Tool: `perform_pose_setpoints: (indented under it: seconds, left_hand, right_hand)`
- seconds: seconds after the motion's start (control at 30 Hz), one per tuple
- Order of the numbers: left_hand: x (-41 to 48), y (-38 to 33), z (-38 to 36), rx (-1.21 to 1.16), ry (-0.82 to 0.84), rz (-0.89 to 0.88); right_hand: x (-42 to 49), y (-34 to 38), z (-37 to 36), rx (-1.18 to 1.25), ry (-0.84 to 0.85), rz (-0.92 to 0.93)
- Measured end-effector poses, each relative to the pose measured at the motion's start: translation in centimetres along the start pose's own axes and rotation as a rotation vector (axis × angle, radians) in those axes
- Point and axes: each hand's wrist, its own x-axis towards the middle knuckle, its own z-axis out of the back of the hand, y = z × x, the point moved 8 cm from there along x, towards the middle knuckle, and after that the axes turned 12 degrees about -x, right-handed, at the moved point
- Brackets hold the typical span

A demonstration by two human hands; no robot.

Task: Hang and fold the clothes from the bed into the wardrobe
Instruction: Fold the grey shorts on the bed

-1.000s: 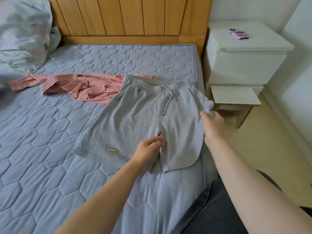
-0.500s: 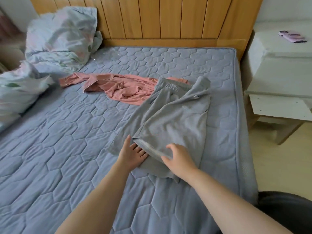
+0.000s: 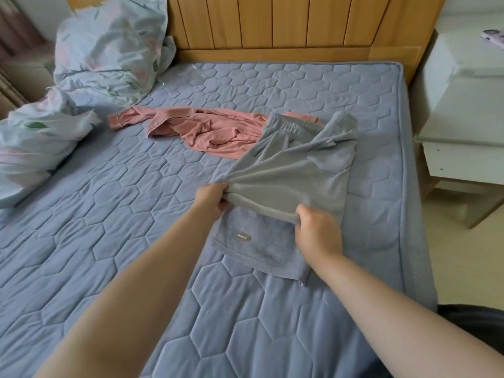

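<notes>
Grey drawstring shorts (image 3: 294, 170) lie on the right half of the blue quilted mattress (image 3: 109, 214), one leg folded over the other. My left hand (image 3: 212, 199) grips the hem of the upper leg at its left corner. My right hand (image 3: 316, 230) pinches the same hem at its right end, and the hem is lifted a little off the lower leg, whose small oval label shows. A pink long-sleeved garment (image 3: 201, 129) lies crumpled behind the shorts, partly under their waistband. The wardrobe is out of view.
Bundled floral bedding (image 3: 109, 47) sits at the head of the bed, with more of it (image 3: 35, 143) on the left edge. A wooden headboard (image 3: 272, 23) runs behind. A white nightstand (image 3: 463, 105) stands right of the bed, a phone (image 3: 493, 38) on top.
The right leg of the shorts was folded over the left one. Both hands then moved onto the upper leg's hem and lifted it. My view shifted left.
</notes>
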Motion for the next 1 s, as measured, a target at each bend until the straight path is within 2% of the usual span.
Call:
perform_pose_setpoints:
  seconds: [0.07,0.13,0.17,0.23,0.3,0.33,0.37,0.4,0.47,0.5,0.53,0.6,0.63,0.8,0.93,1.0]
  left_hand:
    - [0.3,-2.6,1.8,-0.050,-0.015,-0.053]
    - [1.1,-4.0,4.5,-0.071,-0.057,-0.090]
    - [1.5,-4.0,6.2,-0.043,-0.089,-0.092]
    - [2.3,-2.1,9.5,0.130,-0.155,-0.058]
    - [3.0,0.3,11.8,0.307,-0.179,-0.022]
    - [3.4,1.0,12.5,0.361,-0.182,-0.025]
    - [3.7,1.2,12.8,0.408,-0.187,-0.053]
    - [3.8,0.8,12.8,0.458,-0.196,-0.108]
    - [3.9,-0.8,12.3,0.598,-0.219,-0.277]
    - [3.9,-1.2,12.1,0.699,-0.219,-0.331]
    - [4.0,-1.1,11.8,0.838,-0.194,-0.345]
    - [4.1,0.1,11.4,1.077,-0.116,-0.294]
    - [4.3,0.5,11.3,1.108,-0.096,-0.268]
    - [4.5,0.2,9.5,0.912,-0.041,-0.199]
    - [3.6,2.4,7.9,0.663,0.043,0.132]
    - [2.5,1.9,5.4,0.516,0.082,0.120]
  right_hand:
    - [0.4,2.2,2.2,0.165,-0.116,0.117]
    - [0.2,4.6,2.6,0.096,-0.121,0.235]
    - [-0.1,5.6,1.9,0.017,-0.072,0.277]
    - [-1.4,6.5,-1.6,-0.167,0.165,0.347]
    - [-3.2,5.5,-5.3,-0.210,0.385,0.351]
    - [-3.8,5.2,-5.9,-0.209,0.419,0.346]
    - [-4.1,5.4,-5.4,-0.217,0.387,0.386]
    - [-4.1,6.0,-4.4,-0.204,0.277,0.450]
    - [-4.1,6.2,-2.7,-0.100,0.136,0.505]
    - [-4.4,6.1,-2.7,-0.081,0.114,0.533]
    - [-4.8,5.9,-3.7,-0.096,0.156,0.577]
    - [-6.7,4.9,-7.6,-0.199,0.428,0.623]
    - [-7.5,4.2,-8.6,-0.234,0.501,0.606]
    - [-7.2,2.2,-9.1,-0.304,0.468,0.409]
    - [-5.0,3.2,-6.3,-0.328,0.354,0.387]
    - [-3.0,2.5,-4.3,-0.276,0.340,0.277]
